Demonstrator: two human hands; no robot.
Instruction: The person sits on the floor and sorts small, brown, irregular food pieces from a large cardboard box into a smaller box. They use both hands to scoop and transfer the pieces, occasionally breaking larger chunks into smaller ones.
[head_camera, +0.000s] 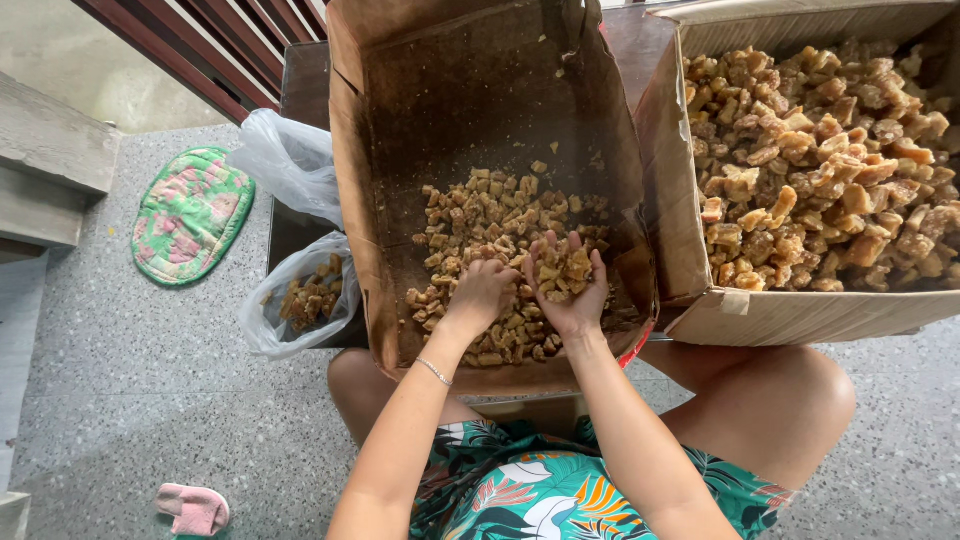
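Observation:
A tall, stained cardboard box (400, 130) stands tilted between my knees, its bottom covered with small brown sugary chunks (480, 215). My left hand (480, 293) is palm down inside the box, fingers curled into the chunks. Beside it my right hand (572, 285) is cupped palm up and holds a heap of the same chunks. A thin bracelet circles my left wrist.
A second cardboard box (780, 315) at the right is full of larger brown chunks (830, 160). At the left a clear plastic bag (265, 320) holds some chunks; another bag (285, 160) lies behind it. A green mat (190, 212) and a pink slipper (193, 508) lie on the speckled floor.

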